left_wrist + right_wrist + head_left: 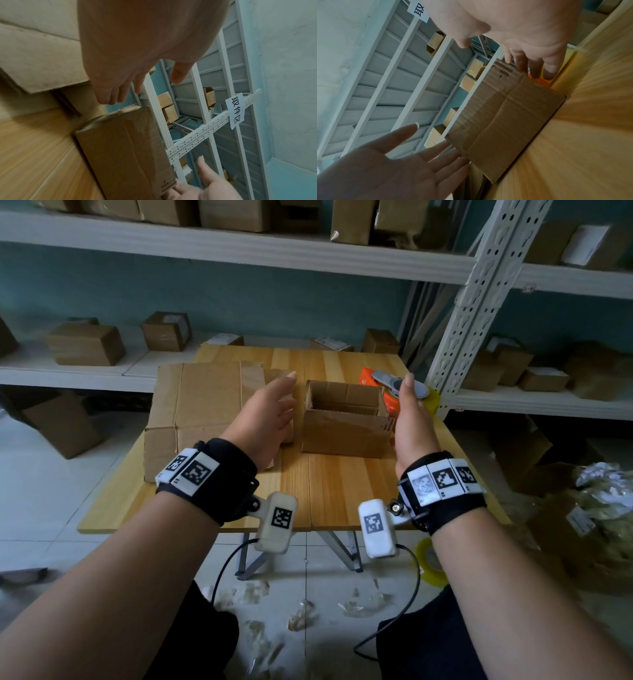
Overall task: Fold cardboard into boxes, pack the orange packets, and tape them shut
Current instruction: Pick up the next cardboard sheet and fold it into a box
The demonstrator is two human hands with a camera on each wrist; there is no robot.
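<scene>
Head view: an open-topped cardboard box (346, 419) is flanked by the left hand (270, 419) and right hand (411, 422), fingers straight, nothing held. Light, easily dented walls are probably best gripped at both ends.

Dim, bluish daylight; soft shadows; wide-angle bending at edges; wrist views motion-blurred, close skin unfocused.

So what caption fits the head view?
Open left hand and right hand flank an open-topped cardboard box on a wooden table.
</scene>
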